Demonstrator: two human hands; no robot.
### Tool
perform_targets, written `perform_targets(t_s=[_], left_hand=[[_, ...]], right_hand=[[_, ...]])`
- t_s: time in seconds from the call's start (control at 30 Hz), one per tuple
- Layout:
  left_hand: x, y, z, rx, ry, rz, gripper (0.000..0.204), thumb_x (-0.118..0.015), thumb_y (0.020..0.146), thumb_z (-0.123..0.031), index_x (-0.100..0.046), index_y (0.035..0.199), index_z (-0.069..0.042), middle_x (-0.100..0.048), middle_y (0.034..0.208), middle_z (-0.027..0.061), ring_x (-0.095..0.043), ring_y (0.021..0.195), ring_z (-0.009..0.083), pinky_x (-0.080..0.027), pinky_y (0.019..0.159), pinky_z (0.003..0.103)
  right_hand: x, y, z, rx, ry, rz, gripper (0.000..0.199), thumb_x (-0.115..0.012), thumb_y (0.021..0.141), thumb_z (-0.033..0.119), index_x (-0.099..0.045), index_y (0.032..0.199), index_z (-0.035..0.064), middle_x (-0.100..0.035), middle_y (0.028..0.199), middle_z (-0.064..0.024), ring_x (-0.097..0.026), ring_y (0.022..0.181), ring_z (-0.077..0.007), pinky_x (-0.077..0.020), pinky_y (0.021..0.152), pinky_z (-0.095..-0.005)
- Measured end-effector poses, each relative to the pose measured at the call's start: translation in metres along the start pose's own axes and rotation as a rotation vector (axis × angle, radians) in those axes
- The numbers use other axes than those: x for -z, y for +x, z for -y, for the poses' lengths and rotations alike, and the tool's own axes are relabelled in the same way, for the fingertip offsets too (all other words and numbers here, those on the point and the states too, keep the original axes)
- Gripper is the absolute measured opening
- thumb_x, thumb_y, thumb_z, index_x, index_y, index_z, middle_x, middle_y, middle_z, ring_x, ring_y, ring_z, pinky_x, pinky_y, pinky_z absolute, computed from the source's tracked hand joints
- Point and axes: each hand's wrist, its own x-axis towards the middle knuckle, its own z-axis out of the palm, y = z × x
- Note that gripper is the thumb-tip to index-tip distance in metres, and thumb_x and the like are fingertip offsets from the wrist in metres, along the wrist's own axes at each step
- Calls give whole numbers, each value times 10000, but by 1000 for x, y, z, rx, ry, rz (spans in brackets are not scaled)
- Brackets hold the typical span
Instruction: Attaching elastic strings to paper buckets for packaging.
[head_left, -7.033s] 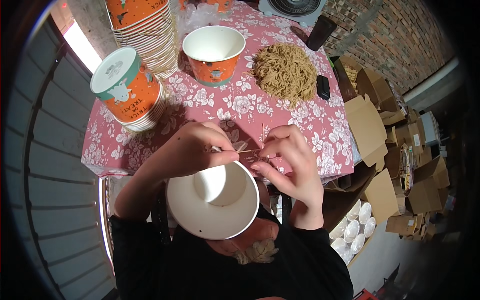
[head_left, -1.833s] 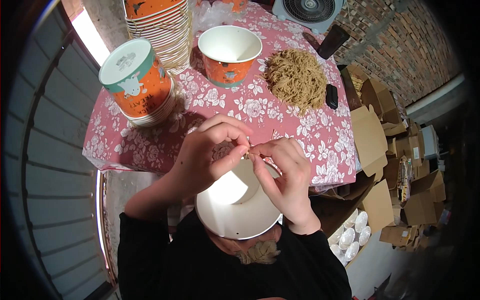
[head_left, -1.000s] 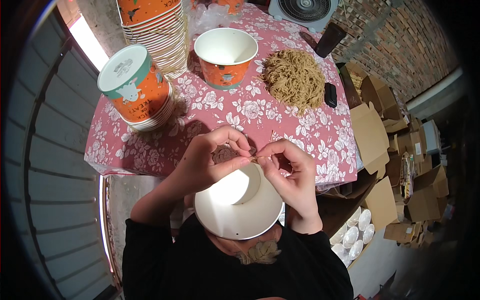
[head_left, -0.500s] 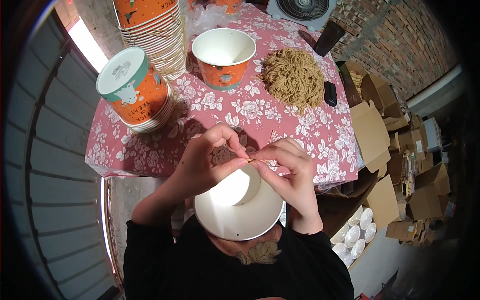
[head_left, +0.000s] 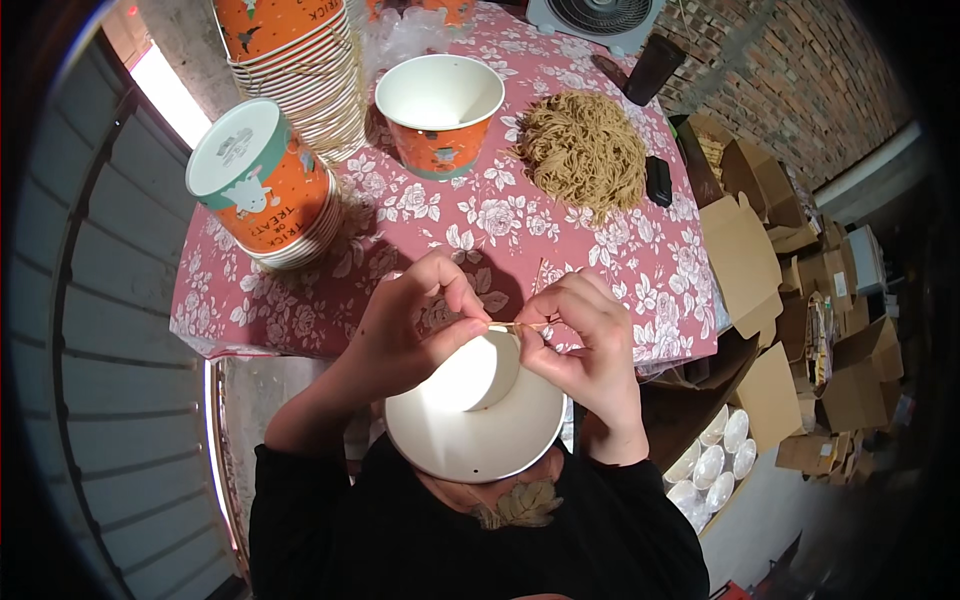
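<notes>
My hands have drawn closer together over the cup since a moment ago, and the cup sits slightly lower against my chest. Nearest me, a white paper bucket-shaped cup [head_left: 470, 420] rests in my lap, open mouth up, with a small hole showing in its near wall. My left hand [head_left: 410, 330] is pinched shut, thumb and forefinger clamped on one end of a thin tan twine strand [head_left: 515, 326] at the cup's far rim. My right hand [head_left: 585, 335] is curled closed on the other end, fingers touching the same rim. I judge the strand is being fastened as a handle on this side; the near hole looks unthreaded, so this cup is partly done.

Beyond my hands lies a table under a pink floral cloth [head_left: 620, 260]. On it, left, an upside-down stack of orange printed cups [head_left: 265, 190]; farther, one upright orange cup [head_left: 440, 100] without visible handle; right of it, a heap of tan twine [head_left: 585, 150].
</notes>
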Motion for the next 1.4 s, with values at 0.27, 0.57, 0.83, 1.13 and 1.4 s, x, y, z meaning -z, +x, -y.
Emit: perform_targets(t_s=[0.27, 0.57, 0.83, 1.13, 1.4], left_hand=[[-1, -2, 1, -6, -1, -26, 264, -736, 869, 59, -511, 970, -34, -655, 882, 80, -685, 874, 160, -520, 808, 304], [-1, 1, 0, -81, 83, 13, 262, -745, 850, 68, -530, 967, -27, -662, 863, 86, -709, 843, 175, -541, 763, 313], [-2, -3, -5, -3, 101, 11, 224, -736, 864, 51, -548, 967, -13, -665, 855, 81, -709, 863, 180, -538, 764, 314], [1, 12, -39, -87, 526, 170, 301, -805, 830, -143, -725, 1116, -94, -734, 925, 67, -697, 863, 267, -530, 840, 398], [-7, 7, -17, -181, 403, 82, 222, -804, 791, -114, -778, 999, -43, -743, 1009, 103, -730, 907, 277, -579, 798, 367]], right_hand=[[4, 1, 4, 13, -6, 20, 140, -810, 742, 72, -719, 847, 57, -628, 774, -50, -597, 742, -241, -487, 628, -359], [-2, -1, 5, 6, -7, -19, 141, -803, 732, 57, -719, 846, 57, -616, 766, -45, -580, 733, -237, -480, 627, -354], [1, -6, 3, -44, -22, -8, 148, -807, 728, 52, -709, 839, 53, -621, 773, -51, -583, 753, -248, -478, 644, -364], [14, -4, 5, -14, 50, -34, 142, -848, 803, 91, -725, 849, 38, -628, 771, -57, -582, 725, -231, -461, 637, -349], [6, -12, 21, -293, 429, 9, 161, -836, 853, 64, -690, 834, -1, -580, 748, -34, -558, 684, -131, -420, 599, -293]])
